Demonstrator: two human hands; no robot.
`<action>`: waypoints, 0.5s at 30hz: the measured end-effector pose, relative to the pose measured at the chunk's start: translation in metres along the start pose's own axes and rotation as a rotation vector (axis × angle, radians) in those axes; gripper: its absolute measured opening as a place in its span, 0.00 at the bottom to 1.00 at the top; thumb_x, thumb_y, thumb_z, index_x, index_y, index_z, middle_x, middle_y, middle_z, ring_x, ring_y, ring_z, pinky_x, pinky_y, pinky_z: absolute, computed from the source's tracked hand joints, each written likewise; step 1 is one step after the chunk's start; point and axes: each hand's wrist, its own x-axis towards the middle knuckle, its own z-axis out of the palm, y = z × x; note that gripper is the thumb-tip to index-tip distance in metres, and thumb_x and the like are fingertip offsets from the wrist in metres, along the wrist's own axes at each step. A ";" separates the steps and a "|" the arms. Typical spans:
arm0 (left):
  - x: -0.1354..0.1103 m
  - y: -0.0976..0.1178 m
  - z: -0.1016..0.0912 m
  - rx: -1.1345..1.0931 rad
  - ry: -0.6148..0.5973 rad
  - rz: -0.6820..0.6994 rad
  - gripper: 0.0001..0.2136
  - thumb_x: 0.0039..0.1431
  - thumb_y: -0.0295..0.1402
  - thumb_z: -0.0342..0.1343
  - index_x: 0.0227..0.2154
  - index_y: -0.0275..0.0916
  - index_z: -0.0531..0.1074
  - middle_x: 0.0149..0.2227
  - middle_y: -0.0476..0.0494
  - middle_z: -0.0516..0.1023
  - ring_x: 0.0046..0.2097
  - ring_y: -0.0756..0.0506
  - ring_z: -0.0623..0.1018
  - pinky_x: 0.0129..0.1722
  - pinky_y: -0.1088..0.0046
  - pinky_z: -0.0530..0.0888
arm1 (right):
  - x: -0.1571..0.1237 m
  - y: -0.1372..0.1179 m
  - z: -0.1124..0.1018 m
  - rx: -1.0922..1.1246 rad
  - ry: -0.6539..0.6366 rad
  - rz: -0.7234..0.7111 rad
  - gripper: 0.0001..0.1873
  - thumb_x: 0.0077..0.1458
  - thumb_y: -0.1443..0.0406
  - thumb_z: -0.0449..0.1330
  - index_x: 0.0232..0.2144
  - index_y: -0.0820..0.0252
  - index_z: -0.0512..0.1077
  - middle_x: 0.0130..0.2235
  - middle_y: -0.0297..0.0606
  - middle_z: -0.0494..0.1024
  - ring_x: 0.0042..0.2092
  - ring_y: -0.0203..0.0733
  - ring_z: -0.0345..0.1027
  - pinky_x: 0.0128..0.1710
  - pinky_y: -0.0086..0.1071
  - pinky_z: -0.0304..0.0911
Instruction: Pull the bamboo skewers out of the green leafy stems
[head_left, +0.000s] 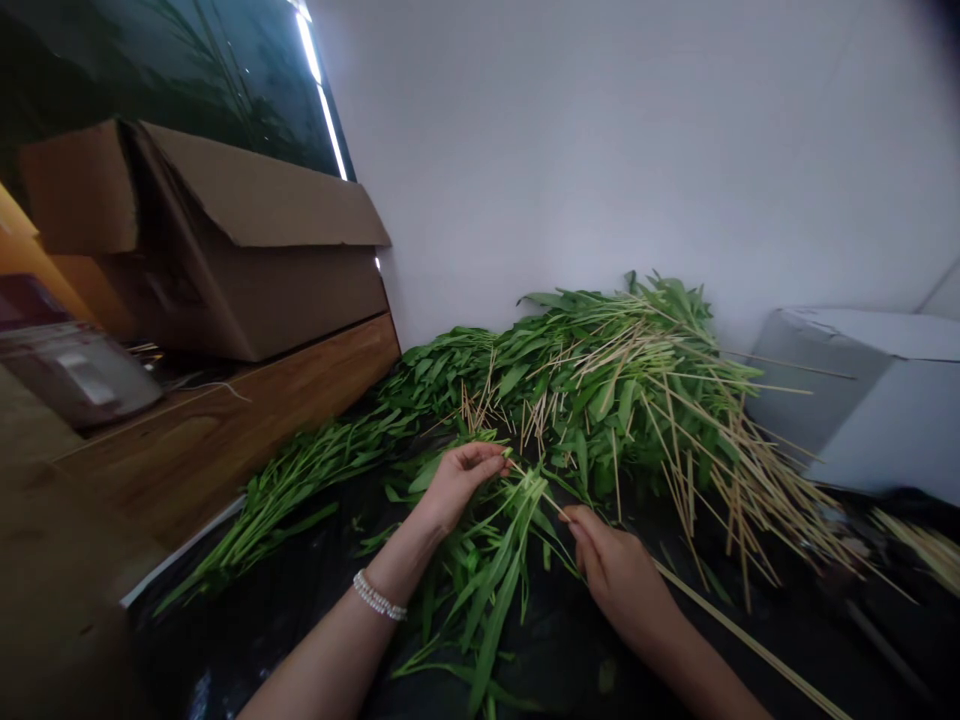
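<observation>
My right hand (619, 570) is closed round a thin wooden skewer (742, 635), whose long end runs down to the lower right. Several green leafy stems (531, 488) are gathered on the skewer near its tip, their long leaves hanging toward me. My left hand (466, 482), with a beaded bracelet on the wrist, pinches a green stem (508, 453) at the skewer's tip. Whether the tip has pierced that stem is too small to tell. Loose leafy stems (292, 500) lie to the left of my left hand.
Against the wall is a large heap of greens (577, 350) with many skewers (757, 470) sticking out to the right. Black plastic sheeting (300, 620) covers the work surface. An open cardboard box (300, 290) stands on a wooden ledge (330, 375) at left; a white box (892, 400) is at right.
</observation>
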 end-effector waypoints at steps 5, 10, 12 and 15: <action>0.000 0.000 0.000 -0.001 -0.011 -0.005 0.14 0.44 0.34 0.69 0.33 0.33 0.77 0.32 0.42 0.82 0.33 0.49 0.79 0.40 0.74 0.72 | 0.000 -0.001 0.000 -0.006 -0.020 0.030 0.18 0.65 0.59 0.38 0.42 0.55 0.66 0.28 0.34 0.75 0.28 0.38 0.70 0.30 0.29 0.56; -0.002 0.002 0.002 0.046 0.000 0.007 0.13 0.43 0.34 0.69 0.32 0.33 0.77 0.29 0.43 0.81 0.31 0.50 0.78 0.39 0.74 0.72 | -0.001 -0.002 0.001 -0.021 -0.020 0.032 0.18 0.64 0.60 0.38 0.42 0.54 0.66 0.28 0.34 0.74 0.28 0.38 0.69 0.30 0.29 0.55; -0.003 0.003 0.004 0.098 -0.009 0.014 0.13 0.43 0.35 0.69 0.31 0.33 0.77 0.28 0.44 0.81 0.31 0.50 0.77 0.37 0.75 0.71 | -0.001 -0.002 0.002 -0.022 -0.018 0.028 0.18 0.64 0.60 0.38 0.42 0.55 0.67 0.28 0.34 0.74 0.28 0.38 0.69 0.30 0.29 0.55; -0.003 0.003 0.004 0.147 -0.019 0.025 0.13 0.43 0.36 0.69 0.30 0.33 0.77 0.28 0.44 0.80 0.30 0.50 0.77 0.37 0.75 0.71 | -0.001 -0.001 0.003 -0.018 -0.020 0.037 0.18 0.64 0.60 0.38 0.41 0.55 0.67 0.27 0.34 0.74 0.28 0.38 0.69 0.30 0.29 0.55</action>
